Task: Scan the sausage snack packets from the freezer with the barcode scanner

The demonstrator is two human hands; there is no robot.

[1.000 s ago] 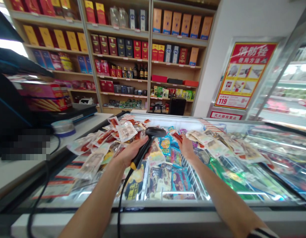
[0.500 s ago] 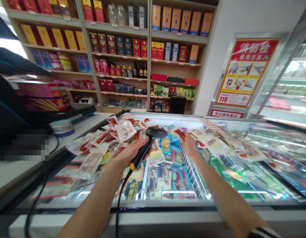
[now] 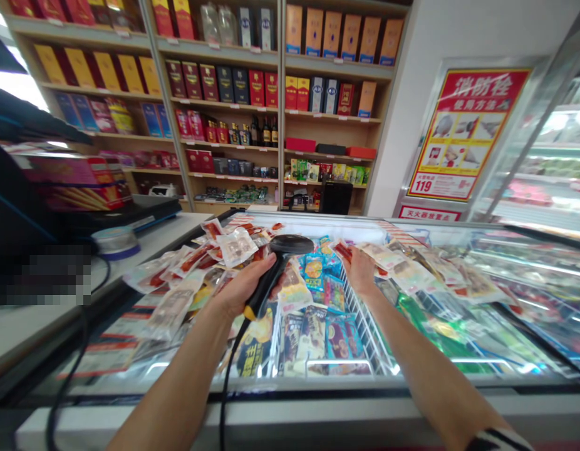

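Observation:
My left hand [image 3: 245, 285] is wrapped round the handle of a black barcode scanner [image 3: 266, 285], its head pointing right and its cable hanging toward me. In my right hand [image 3: 360, 270] is a small clear packet of reddish-brown sausage [image 3: 341, 250], pinched at its near end and held to the right of the scanner head, apart from it. Both hands are over the glass top of a chest freezer. To the left lies a heap of vacuum-packed snacks [image 3: 175, 304]; more pale packets [image 3: 412, 272] lie to the right of my right hand.
Under the glass, wire baskets [image 3: 362, 319] hold bagged ice creams [image 3: 313, 335]. At the left, a counter [image 3: 24, 332] carries a roll of tape [image 3: 115, 241] and a carton [image 3: 74, 181]. Shelves of boxed bottles [image 3: 233, 84] stand behind. A red and yellow sign [image 3: 468, 134] hangs at right.
The scanner head has shifted slightly left and up in my left hand. My right hand has tilted the sausage packet a little and moved slightly right. The view has drifted a bit.

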